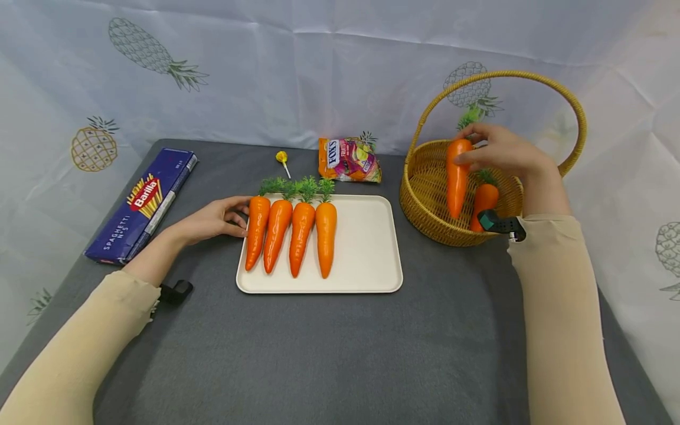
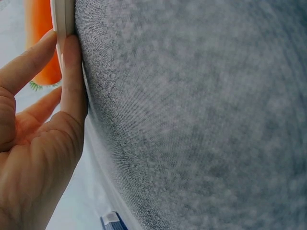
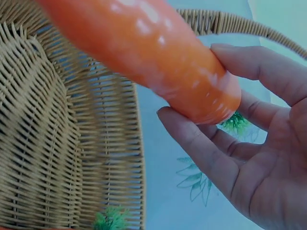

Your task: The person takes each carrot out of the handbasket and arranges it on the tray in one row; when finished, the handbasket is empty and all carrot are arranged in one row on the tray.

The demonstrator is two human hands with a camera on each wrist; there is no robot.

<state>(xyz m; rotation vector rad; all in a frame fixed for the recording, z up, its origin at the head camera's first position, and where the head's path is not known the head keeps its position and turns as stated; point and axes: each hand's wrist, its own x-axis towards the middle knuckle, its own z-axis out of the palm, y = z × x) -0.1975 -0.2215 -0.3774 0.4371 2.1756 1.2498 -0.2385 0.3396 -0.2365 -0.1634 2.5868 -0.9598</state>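
My right hand (image 1: 496,150) pinches an orange carrot (image 3: 192,81) near its leafy end, tip pointing down, over the wicker basket (image 1: 425,215). Another carrot (image 1: 484,200) lies inside the basket, partly hidden by the wrist camera. At the left edge of a cream tray (image 1: 366,248), my left hand (image 1: 215,219) grips the rim between thumb and fingers. On the tray's left half, several carrots (image 1: 301,236) lie side by side, green tops toward the back. The leftmost carrot (image 2: 41,48) is close to the left fingertips.
A blue spaghetti box (image 1: 140,206) lies at the left, beside the left forearm. Behind the tray are a yellow lollipop (image 1: 282,158) and a Fox's candy bag (image 1: 349,160). The basket's tall handle (image 1: 510,75) arches above the right hand. A pineapple-print curtain (image 1: 297,71) hangs behind the grey table (image 1: 340,354).
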